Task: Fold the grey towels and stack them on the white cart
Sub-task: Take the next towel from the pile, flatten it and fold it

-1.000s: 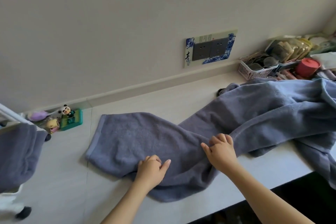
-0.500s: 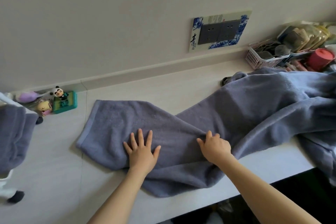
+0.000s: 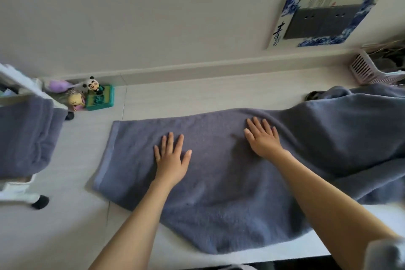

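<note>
A person's left hand [image 3: 171, 161] and right hand [image 3: 262, 139] lie flat, fingers straight and spread, pressing on a grey towel [image 3: 219, 171] laid along the counter [image 3: 72, 226]. The hands are apart, side by side, holding nothing. The towel's long axis runs left to right, parallel to the wall; its hemmed left end lies flat near the counter's middle, while its right part rises bunched toward the counter's right edge and spills over the front edge. The left hand is nearer the hemmed end; the right hand is nearer the rumpled part. The next fold likely turns on that end-to-end line, with smoothing still to do on the right. At the counter's left edge, another grey towel [image 3: 26, 136] hangs over the white cart [image 3: 15, 190]. At the back left corner stand a panda figurine [image 3: 94, 86] and a small doll [image 3: 75, 101]. On the wall, a blue-and-white socket surround [image 3: 324, 17] bears the Chinese character 青; its smaller print is unreadable. A pink basket [image 3: 368, 70] sits at the back right.
</note>
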{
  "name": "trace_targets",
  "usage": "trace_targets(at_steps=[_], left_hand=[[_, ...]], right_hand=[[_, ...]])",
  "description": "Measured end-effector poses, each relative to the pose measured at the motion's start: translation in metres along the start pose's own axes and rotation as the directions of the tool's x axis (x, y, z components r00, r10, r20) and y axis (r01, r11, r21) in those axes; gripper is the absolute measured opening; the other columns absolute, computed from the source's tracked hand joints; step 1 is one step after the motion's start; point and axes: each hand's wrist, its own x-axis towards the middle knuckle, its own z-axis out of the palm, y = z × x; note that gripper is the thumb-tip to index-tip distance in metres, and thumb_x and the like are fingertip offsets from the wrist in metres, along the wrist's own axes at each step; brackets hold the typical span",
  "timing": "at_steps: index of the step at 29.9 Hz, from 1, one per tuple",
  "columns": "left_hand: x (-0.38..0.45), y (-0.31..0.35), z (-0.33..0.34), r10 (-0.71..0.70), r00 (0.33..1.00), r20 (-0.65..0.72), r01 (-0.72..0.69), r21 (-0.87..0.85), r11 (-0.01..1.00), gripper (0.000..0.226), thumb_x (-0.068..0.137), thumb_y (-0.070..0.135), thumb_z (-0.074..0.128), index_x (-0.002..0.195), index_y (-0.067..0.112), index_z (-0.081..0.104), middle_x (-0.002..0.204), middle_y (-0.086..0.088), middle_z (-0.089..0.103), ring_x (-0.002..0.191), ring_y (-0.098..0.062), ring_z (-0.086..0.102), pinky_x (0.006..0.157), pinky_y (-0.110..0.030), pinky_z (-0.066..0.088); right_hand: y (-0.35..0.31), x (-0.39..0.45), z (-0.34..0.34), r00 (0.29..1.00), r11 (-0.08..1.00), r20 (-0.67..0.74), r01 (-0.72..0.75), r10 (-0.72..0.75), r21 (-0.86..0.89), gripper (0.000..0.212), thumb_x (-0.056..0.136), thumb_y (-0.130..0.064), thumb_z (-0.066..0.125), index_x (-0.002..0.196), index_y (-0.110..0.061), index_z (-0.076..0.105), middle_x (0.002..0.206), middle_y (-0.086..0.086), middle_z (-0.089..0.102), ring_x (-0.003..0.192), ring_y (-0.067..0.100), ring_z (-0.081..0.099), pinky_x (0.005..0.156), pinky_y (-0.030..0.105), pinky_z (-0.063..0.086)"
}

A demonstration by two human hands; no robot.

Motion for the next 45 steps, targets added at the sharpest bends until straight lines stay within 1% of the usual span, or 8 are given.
trace_targets(at_steps=[5, 11, 24, 31, 35, 39, 42, 45], left_hand=[[0.005, -0.009, -0.015, -0.07, 0.99, -0.12, 0.069, -0.016, 0.998, 0.057, 0.098, 0.046, 0.018, 0.149, 0.022, 0.022, 0.159, -0.008, 0.004, 0.147, -0.024, -0.003, 0.115, -0.048, -0.01], [0.001, -0.036, -0.004, -0.163, 0.986, -0.018, 0.164, 0.164, 0.973, 0.068, 0.089, 0.065, 0.007, 0.148, 0.036, -0.01, 0.158, 0.0, -0.015, 0.144, -0.033, -0.015, 0.108, -0.064, -0.009], [0.025, -0.119, -0.033, -0.189, 0.978, -0.088, 0.201, 0.146, 0.969, 0.064, 0.093, 0.062, 0.019, 0.149, 0.038, -0.003, 0.159, 0.003, -0.009, 0.145, -0.03, -0.011, 0.11, -0.064, -0.005], [0.032, -0.148, -0.048, -0.202, 0.979, 0.004, 0.2, 0.137, 0.97, 0.063, 0.095, 0.06, 0.015, 0.149, 0.037, -0.007, 0.158, 0.004, -0.016, 0.144, -0.027, -0.016, 0.11, -0.061, -0.01], [0.013, -0.159, -0.056, -0.204, 0.977, -0.069, 0.197, -0.089, 0.976, 0.053, 0.1, 0.045, 0.027, 0.148, 0.024, 0.025, 0.159, -0.008, 0.004, 0.147, -0.023, -0.002, 0.115, -0.052, -0.008], [-0.042, -0.166, -0.045, -0.333, 0.865, -0.376, 0.228, -0.296, 0.927, 0.041, 0.091, 0.038, 0.044, 0.11, 0.01, 0.068, 0.133, -0.024, 0.051, 0.123, -0.044, 0.046, 0.102, -0.059, 0.032], [-0.075, -0.161, -0.033, -0.516, 0.739, -0.432, 0.328, -0.438, 0.837, 0.036, 0.086, 0.032, 0.051, 0.106, 0.007, 0.069, 0.132, -0.029, 0.047, 0.119, -0.049, 0.045, 0.096, -0.057, 0.036], [-0.089, -0.157, -0.038, -0.65, 0.721, -0.238, 0.377, -0.653, 0.657, 0.036, 0.092, 0.02, 0.057, 0.123, 0.002, 0.058, 0.136, -0.03, 0.04, 0.128, -0.043, 0.034, 0.105, -0.038, 0.026]], right_hand=[[-0.05, -0.018, 0.024, 0.954, 0.959, -0.127, 0.258, -0.272, -0.118, 0.066, 0.093, -0.058, 0.0, 0.15, -0.027, 0.014, 0.159, -0.001, 0.003, 0.146, 0.021, -0.007, 0.115, 0.036, -0.013], [-0.083, -0.023, 0.06, 0.911, 0.887, 0.0, 0.402, -0.413, -0.228, 0.09, 0.064, -0.067, -0.038, 0.145, -0.035, -0.016, 0.158, -0.004, -0.013, 0.144, 0.017, -0.017, 0.114, 0.037, -0.018], [-0.173, 0.004, 0.078, 0.885, 0.852, -0.009, 0.446, -0.466, -0.273, 0.084, 0.071, -0.067, -0.03, 0.146, -0.034, -0.015, 0.154, -0.006, -0.02, 0.144, 0.019, -0.019, 0.116, 0.041, -0.015], [-0.206, 0.011, 0.075, 0.894, 0.846, 0.12, 0.448, -0.432, -0.289, 0.06, 0.097, -0.054, 0.008, 0.148, -0.03, -0.016, 0.156, 0.001, -0.022, 0.142, 0.022, -0.023, 0.116, 0.043, -0.013], [-0.221, -0.004, 0.078, 0.906, 0.875, 0.055, 0.421, -0.421, -0.237, 0.056, 0.101, -0.046, 0.018, 0.151, -0.026, 0.002, 0.159, 0.001, -0.006, 0.145, 0.024, -0.01, 0.117, 0.042, -0.006], [-0.235, -0.055, 0.099, 0.786, 0.795, -0.163, 0.607, -0.597, 0.016, 0.056, 0.089, -0.052, 0.029, 0.128, -0.022, 0.057, 0.129, 0.002, 0.057, 0.116, 0.031, 0.046, 0.1, 0.05, 0.037], [-0.249, -0.085, 0.125, 0.717, 0.71, -0.094, 0.697, -0.69, 0.101, 0.058, 0.082, -0.06, 0.042, 0.121, -0.023, 0.062, 0.12, 0.001, 0.061, 0.108, 0.028, 0.05, 0.093, 0.043, 0.041], [-0.261, -0.097, 0.135, 0.718, 0.718, 0.001, 0.696, -0.696, 0.022, 0.065, 0.071, -0.065, 0.047, 0.118, -0.024, 0.063, 0.121, 0.006, 0.06, 0.108, 0.034, 0.052, 0.092, 0.046, 0.039]])
